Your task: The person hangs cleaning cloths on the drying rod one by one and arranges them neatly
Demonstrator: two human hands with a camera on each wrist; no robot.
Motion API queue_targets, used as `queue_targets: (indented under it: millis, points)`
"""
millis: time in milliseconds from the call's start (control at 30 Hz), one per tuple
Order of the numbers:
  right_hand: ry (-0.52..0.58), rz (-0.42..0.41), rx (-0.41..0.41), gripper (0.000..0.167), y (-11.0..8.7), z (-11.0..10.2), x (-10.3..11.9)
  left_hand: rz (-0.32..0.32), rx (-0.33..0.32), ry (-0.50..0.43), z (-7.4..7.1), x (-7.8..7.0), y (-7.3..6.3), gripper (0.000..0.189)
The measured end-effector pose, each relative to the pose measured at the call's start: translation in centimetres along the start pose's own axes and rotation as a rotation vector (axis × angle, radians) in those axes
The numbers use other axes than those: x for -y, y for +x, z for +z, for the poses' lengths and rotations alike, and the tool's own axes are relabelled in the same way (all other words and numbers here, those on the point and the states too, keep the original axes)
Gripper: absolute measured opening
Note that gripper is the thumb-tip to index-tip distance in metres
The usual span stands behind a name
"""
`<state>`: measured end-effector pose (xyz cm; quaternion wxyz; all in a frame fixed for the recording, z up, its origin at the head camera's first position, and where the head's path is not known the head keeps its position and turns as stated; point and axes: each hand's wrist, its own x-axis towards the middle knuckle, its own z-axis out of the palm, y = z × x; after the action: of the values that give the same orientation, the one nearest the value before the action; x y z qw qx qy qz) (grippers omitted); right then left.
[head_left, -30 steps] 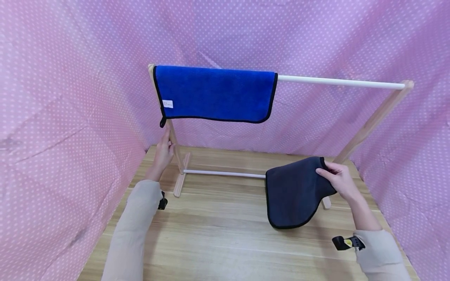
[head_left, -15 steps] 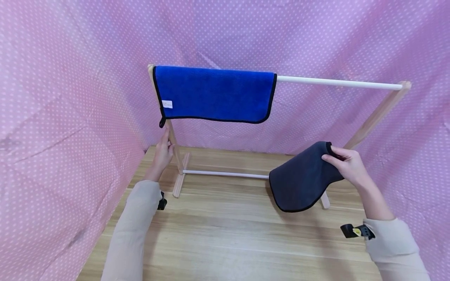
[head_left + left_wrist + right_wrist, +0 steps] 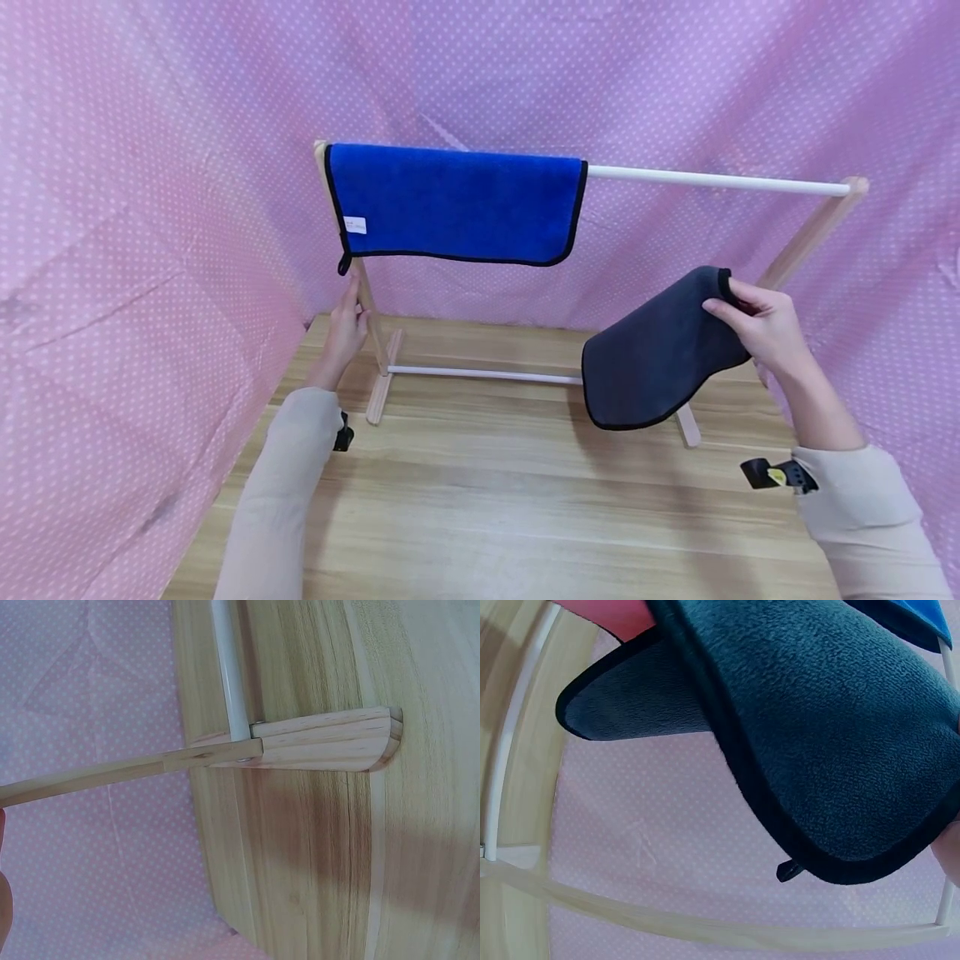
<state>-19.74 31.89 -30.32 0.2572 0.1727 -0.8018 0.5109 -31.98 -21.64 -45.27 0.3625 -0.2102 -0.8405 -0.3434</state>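
Note:
A grey towel [image 3: 656,358] with black edging dangles from my right hand [image 3: 772,325], its upper corner pinched between thumb and fingers. It slants down to the left, in front of the rack's right leg. In the right wrist view the grey towel [image 3: 832,727] fills the top, with a pinkish-red patch showing behind its edge and a small black loop below. My left hand [image 3: 348,325] holds the left wooden post [image 3: 367,300] of a drying rack; only fingertips show in the left wrist view. Over the rack's white top bar [image 3: 720,179] hangs a blue towel [image 3: 457,204], at the left.
A lower white bar [image 3: 480,374] joins the rack's two wooden feet on the wood-grain table [image 3: 465,508]. The right post [image 3: 806,237] leans outward in view, behind my right hand. Pink polka-dot curtain [image 3: 525,67] surrounds the table at the back and sides.
My right hand has risen and moved right, lifting the grey towel toward the top bar. The left hand stays at the post; the rack's right end has shifted slightly left in view.

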Motion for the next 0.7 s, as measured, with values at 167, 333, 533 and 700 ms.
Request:
queue_targets:
  millis: [167,333,533,700]
  points:
    - [0.006,-0.029,-0.054,0.040,0.6,-0.3,0.6,0.010,-0.017,-0.011,0.0,0.1,-0.1,0.077]
    - [-0.041,-0.046,-0.095,0.037,1.8,-0.8,1.4,0.025,-0.025,-0.004,0.1,0.2,-0.1,0.087]
    - [-0.072,-0.110,-0.106,0.035,3.7,-1.5,1.9,0.038,-0.036,-0.003,0.2,0.4,-0.1,0.092]
    - [-0.138,-0.178,-0.067,0.030,5.2,-2.2,2.6,0.036,-0.038,-0.004,0.2,0.5,-0.1,0.091]
